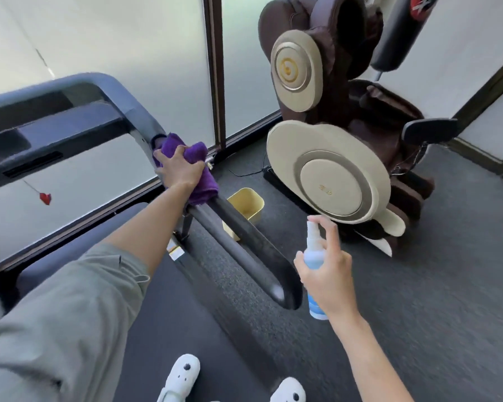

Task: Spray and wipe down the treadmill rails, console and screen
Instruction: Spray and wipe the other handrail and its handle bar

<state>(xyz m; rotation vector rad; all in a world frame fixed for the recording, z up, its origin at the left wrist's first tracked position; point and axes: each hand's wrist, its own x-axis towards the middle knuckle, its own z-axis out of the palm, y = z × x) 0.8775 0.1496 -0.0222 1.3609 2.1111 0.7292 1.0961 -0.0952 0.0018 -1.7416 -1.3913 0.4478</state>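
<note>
My left hand (178, 168) grips a purple cloth (196, 158) wrapped over the treadmill's right rail (244, 242), near where the rail meets the console frame. The black rail runs down and right to a rounded end. My right hand (327, 271) holds a small blue-and-white spray bottle (315, 250) upright just right of the rail's end, with the index finger on top of the nozzle. The grey console (50, 123) stretches across the upper left. The treadmill belt (204, 329) lies below, with my white shoes on it.
A brown and beige massage chair (331, 134) stands right of the treadmill. A yellow bin (247, 203) sits on the floor beyond the rail. Frosted glass panels fill the back. A red safety clip (45, 197) hangs from the console. A punching bag (401, 33) hangs top right.
</note>
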